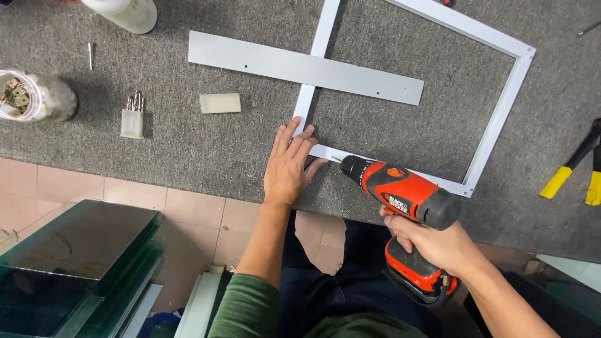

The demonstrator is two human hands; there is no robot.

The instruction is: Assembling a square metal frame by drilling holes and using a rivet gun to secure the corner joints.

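Now, hands: well apart in what they do, though near each other at the front edge of the grey felt-covered table [188, 144].
Left hand [289, 164]: flat, fingers spread, pressing down on the near-left corner of the white metal frame [501, 112].
Right hand [438, 241]: wrapped around the grip of the orange and black cordless drill [400, 194] (the battery end hangs off the table's front edge, over the person's lap).
Drill axis: long axis runs roughly from lower right to upper left; the bit points left and slightly away, its tip at the frame's near rail, just beside the left fingertips.
Frame: lies flat toward the table's right half, tilted relative to the front edge; its far-left part runs out of view.
Loose strip [300, 67]: a flat grey metal bar lies across the frame's left rail, unheld.
Risk, slip: I judge the bit could skate off the smooth rail toward the left fingers, since they sit so close to the tip.
Risk, shift: the frame might turn under drill torque, being held at one corner only.
Nearby: a block of drill bits [132, 116], a small cream block [220, 103], a jar of small metal parts [34, 95] at the left edge, yellow-handled pliers [573, 166] at the right edge, stacked glass panes [75, 263] on the floor.
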